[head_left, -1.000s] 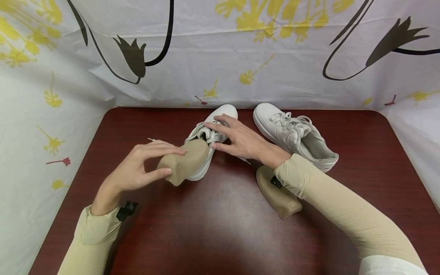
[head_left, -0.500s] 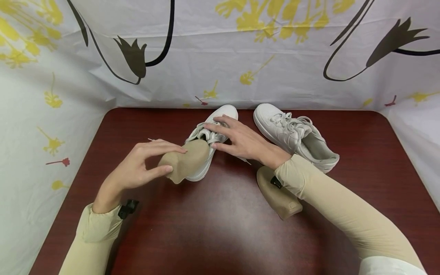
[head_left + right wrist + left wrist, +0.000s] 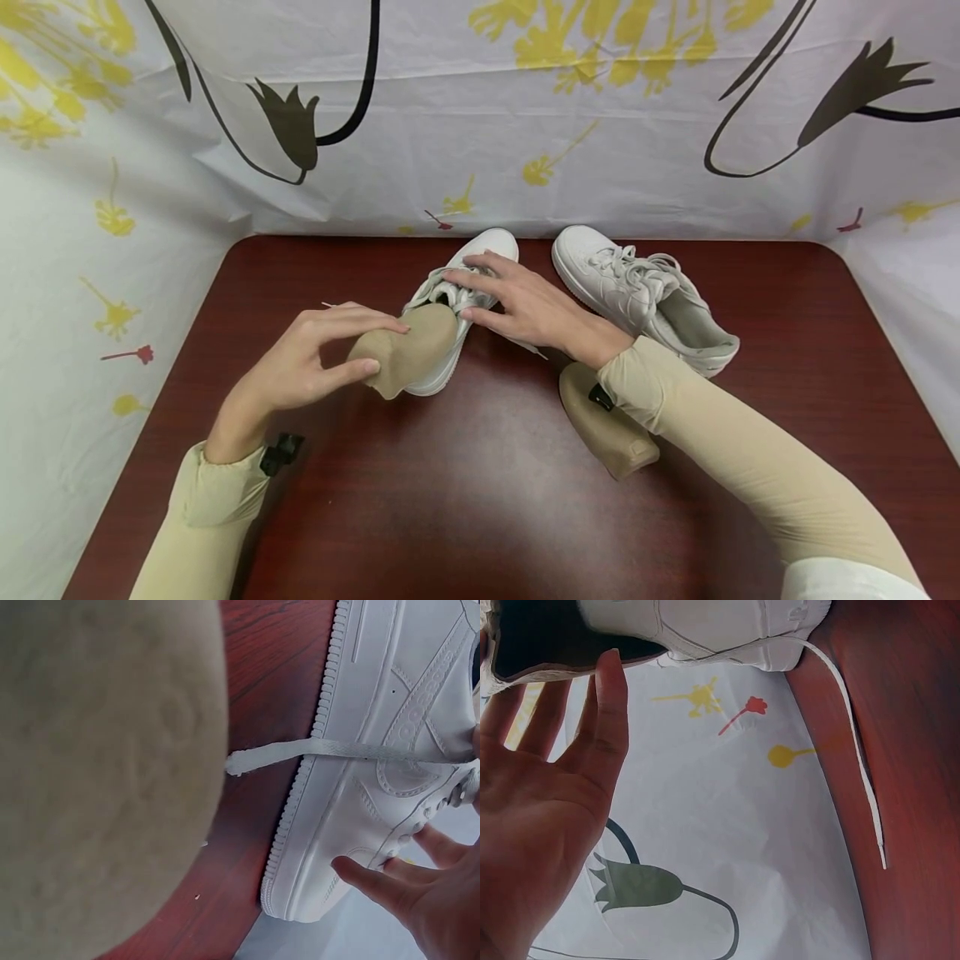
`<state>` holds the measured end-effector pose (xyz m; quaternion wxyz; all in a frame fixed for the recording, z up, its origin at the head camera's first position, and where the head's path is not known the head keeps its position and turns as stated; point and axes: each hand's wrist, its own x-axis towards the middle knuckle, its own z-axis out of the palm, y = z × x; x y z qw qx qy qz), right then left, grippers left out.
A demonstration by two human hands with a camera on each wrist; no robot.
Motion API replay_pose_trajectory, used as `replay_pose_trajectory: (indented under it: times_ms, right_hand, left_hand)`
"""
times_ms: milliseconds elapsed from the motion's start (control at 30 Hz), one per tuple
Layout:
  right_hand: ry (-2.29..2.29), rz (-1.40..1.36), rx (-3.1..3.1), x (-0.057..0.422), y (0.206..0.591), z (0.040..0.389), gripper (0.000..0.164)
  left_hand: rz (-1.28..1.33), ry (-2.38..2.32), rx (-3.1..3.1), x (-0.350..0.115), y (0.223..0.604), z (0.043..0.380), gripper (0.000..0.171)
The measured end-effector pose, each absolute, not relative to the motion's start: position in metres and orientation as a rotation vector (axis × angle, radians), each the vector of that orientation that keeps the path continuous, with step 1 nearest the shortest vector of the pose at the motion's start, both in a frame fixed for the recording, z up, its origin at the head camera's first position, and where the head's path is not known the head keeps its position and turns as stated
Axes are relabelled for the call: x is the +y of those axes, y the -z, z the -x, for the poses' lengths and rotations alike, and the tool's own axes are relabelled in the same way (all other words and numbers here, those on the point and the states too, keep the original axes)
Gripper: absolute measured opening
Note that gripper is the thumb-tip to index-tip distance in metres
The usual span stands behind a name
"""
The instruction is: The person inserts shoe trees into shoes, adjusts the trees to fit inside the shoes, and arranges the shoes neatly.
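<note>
My left hand (image 3: pixel 307 358) pinches the back end of a tan moulded shoe insert (image 3: pixel 420 342) between thumb and fingers. In the left wrist view, the fingers are at the rim of the insert (image 3: pixel 551 673), whose hollow inside is dark. The insert overlaps the opening and heel of a white sneaker (image 3: pixel 483 243), hiding most of its collar. My right hand (image 3: pixel 528 304) lies over this sneaker's laces, fingers spread and fairly straight. The right wrist view has its fingertips resting on the side and front of the sneaker (image 3: pixel 360 765). One lace (image 3: pixel 851 727) trails loosely to the side.
A second white sneaker (image 3: pixel 622 279) stands at the back right, its collar open. A second tan insert (image 3: pixel 592 408) lies on the dark red table (image 3: pixel 450 500) by the right wrist. The printed white sheet (image 3: pixel 450 117) walls off the back and sides.
The left hand and the back end of the insert have shifted very slightly away from me. My right hand and the sneakers stay where they were.
</note>
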<state>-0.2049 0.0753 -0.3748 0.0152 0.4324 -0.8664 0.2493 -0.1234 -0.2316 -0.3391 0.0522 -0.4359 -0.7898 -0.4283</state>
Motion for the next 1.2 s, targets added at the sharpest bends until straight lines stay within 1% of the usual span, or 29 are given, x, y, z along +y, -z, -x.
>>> replay_pose_trajectory:
  times_ms: [333,467,667,933,1200]
  right_hand:
    - [-0.792,-1.358,-2.672,0.0761,0.3740,0.2041,0.053]
    - [-0.798,-1.356,-2.668,0.0765,0.3745,0.2039,0.052]
    - [-0.799,-1.354,-2.673,0.0757,0.3755,0.2043,0.052]
    - [-0.808,-1.359,-2.654,0.0754,0.3776,0.2043,0.051]
    - [-0.809,-1.373,-2.631,0.0754,0.3794,0.2045,0.051]
  left_hand:
    - [1.297,1.292,-2.481,-0.2315,0.3411,0.1266,0.038]
    - [1.271,1.268,-2.509,-0.2323,0.3413,0.1258,0.041]
    - [1.227,1.364,-2.457,-0.2335,0.3415,0.1209,0.047]
    - [1.219,1.417,-2.388,-0.2329,0.3443,0.1174,0.046]
    - [1.182,1.402,-2.366,-0.2311,0.3465,0.1190,0.049]
